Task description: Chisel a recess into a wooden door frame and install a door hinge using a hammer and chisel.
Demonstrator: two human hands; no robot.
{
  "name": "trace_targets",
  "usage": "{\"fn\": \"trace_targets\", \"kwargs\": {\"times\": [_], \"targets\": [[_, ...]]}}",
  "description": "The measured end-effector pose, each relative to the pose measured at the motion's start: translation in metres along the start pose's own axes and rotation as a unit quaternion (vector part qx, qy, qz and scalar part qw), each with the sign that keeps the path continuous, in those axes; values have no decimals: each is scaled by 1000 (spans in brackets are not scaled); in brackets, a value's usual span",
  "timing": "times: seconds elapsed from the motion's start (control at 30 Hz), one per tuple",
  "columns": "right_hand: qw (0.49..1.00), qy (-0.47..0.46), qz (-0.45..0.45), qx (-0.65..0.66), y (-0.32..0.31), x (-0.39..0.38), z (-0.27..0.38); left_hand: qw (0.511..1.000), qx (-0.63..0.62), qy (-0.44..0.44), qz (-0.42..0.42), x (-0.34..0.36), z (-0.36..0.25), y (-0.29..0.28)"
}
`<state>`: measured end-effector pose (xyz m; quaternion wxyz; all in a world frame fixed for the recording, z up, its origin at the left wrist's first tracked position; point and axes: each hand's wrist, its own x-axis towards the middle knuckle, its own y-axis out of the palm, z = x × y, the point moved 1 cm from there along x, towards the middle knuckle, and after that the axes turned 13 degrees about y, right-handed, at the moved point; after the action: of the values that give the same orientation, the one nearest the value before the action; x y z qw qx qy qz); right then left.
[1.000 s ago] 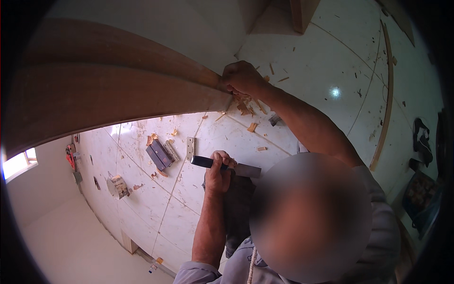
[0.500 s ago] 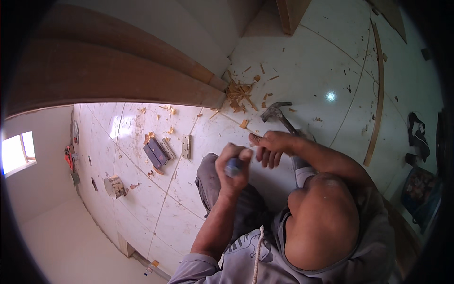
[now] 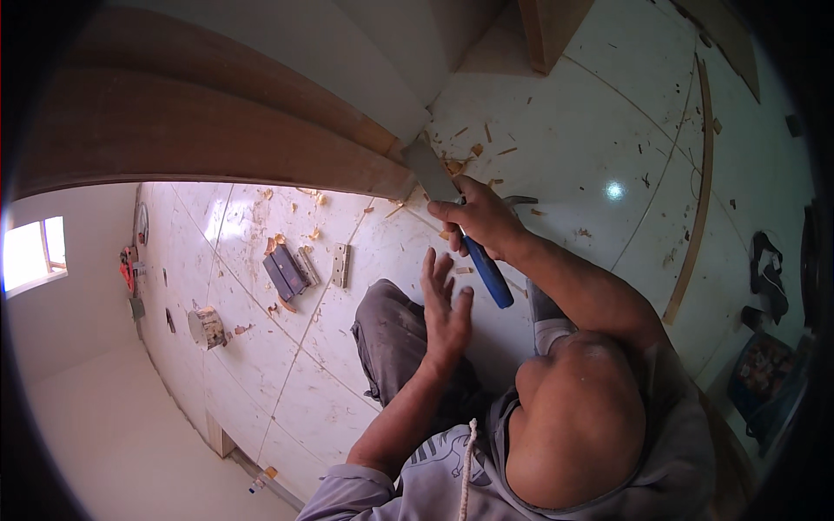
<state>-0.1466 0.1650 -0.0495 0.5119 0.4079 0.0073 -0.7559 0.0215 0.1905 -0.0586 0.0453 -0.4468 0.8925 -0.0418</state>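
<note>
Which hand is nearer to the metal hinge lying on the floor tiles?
Left. The left hand, open and empty, hovers just to the right of the hinge. The right hand is farther off, up and to the right, gripping a blue-handled chisel against the wooden door.

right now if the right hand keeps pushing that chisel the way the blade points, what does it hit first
The right hand aims the chisel up-left; its blade tip already seems to meet the edge of the wooden door panel, though depth is hard to judge.

Door edge (image 3: 217,148) blocks ahead; open tile floor (image 3: 573,130) rt
</note>
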Motion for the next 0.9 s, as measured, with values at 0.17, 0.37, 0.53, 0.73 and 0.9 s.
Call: {"fn": "trace_targets", "kwargs": {"times": [0.17,0.37,0.53,0.73,0.9], "targets": [[993,-8,-41,-110,-2,20,6,968,-180,-170,35,20,11,1],[983,-13,-63,-175,-2,31,12,947,-244,-207,39,43,14,19],[981,15,-49,-186,-4,32,26,938,-258,-231,30,42,15,31],[984,63,-14,-164,-9,34,32,929,-290,-220,68,41,1,37],[980,78,6,-183,-10,32,42,935,-266,-216,88,46,-4,38]]}}
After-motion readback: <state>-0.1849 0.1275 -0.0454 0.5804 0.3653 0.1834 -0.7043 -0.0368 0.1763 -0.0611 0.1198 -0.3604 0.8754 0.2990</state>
